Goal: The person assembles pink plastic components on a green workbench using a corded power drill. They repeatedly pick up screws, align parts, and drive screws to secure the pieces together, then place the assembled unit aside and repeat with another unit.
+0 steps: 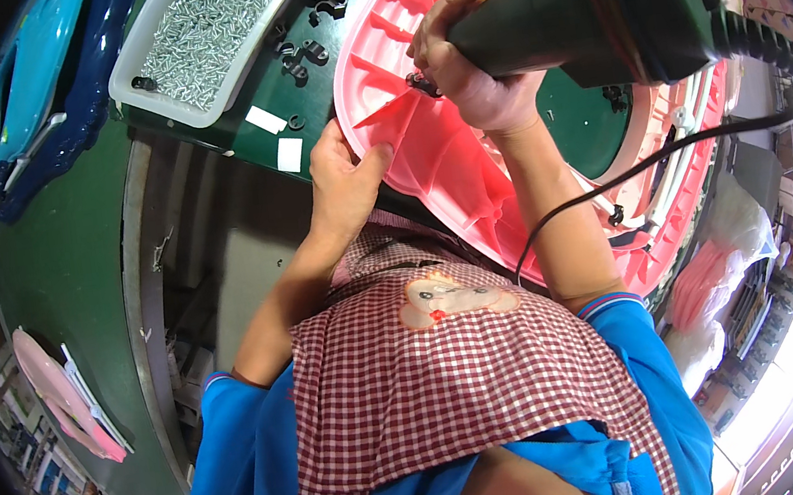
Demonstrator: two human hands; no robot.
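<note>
A large pink plastic moulding [463, 187] with ribs on its upturned underside lies before me. My left hand [350, 171] grips its near left rim, thumb on top and fingers beneath. My right hand [467, 68] is wrapped around a dark power screwdriver [561, 12], whose body hides part of the moulding. Close by the right hand's fingers, a small black plastic clip [423, 84] sits on the moulding. The tool's tip is hidden, so I cannot tell whether it touches the clip. White rods [680, 138] run along the moulding's right side.
A white plastic bin [117, 89] of metal screws stands on the green tabletop [243, 84], near loose black clips [303, 58]. A black cable [653, 157] crosses over my right forearm. Leftward, a green conveyor belt [65, 273] carries blue plastic frames [80, 86] and a pink part [62, 392].
</note>
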